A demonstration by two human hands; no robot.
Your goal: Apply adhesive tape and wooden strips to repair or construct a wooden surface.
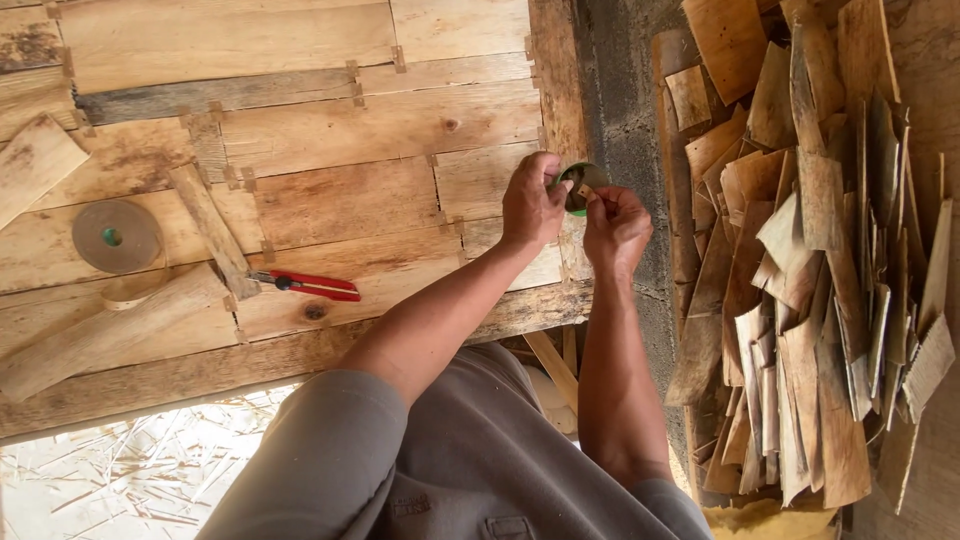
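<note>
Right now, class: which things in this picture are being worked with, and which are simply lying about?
In use:
left hand
right hand
green-cored tape roll, held between both hands

Lying about:
red-handled cutter on the wooden table
brown tape roll
loose wooden slat
pile of thin wood pieces beside the table

Patched wooden panel (330, 190) of joined veneer pieces, spread over the workbench; red-handled cutter (310, 286) lying on it near the lower middle, beside a narrow wooden strip (212, 230) set at a slant. Flat brown tape roll (116, 236) with a green core at left, loose offcut (32, 162) at the far left edge. Heap of thin veneer scraps (810, 250) stacked at right, pale shavings (130, 465) on the floor below.
</note>
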